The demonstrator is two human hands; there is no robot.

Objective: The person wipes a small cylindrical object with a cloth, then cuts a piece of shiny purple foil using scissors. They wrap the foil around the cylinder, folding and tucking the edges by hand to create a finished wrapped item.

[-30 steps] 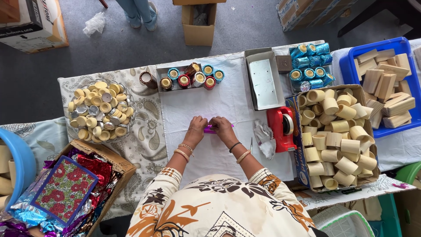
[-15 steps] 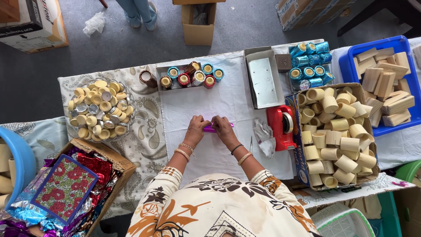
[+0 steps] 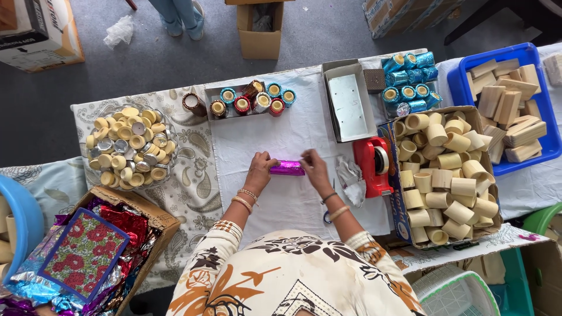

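Both arms stretched forward over the white cloth (image 3: 275, 140) on the table, wrists with thin gold bangles (image 3: 244, 198). Left hand (image 3: 261, 168) curled down, fingers pinched on the left end of a small shiny purple foil-wrapped tube (image 3: 287, 168). Right hand (image 3: 311, 167) bent the same way, fingertips closed on the right end of that tube. Tube held between the two hands, low over the middle of the cloth, lying flat. Long side running left to right, one end pointing to each hand.

Just right of the right hand: a crumpled clear plastic scrap (image 3: 351, 178) and a red tape holder (image 3: 374, 165). Farther right, a cardboard box of plain cream paper tubes (image 3: 448, 175). At the back of the cloth, a row of shiny wrapped tubes standing up (image 3: 252, 99). Well off to the left, a glass bowl of small cream and silver caps (image 3: 127, 147). Near the left elbow, a box of shiny coloured foil sheets (image 3: 93, 251).
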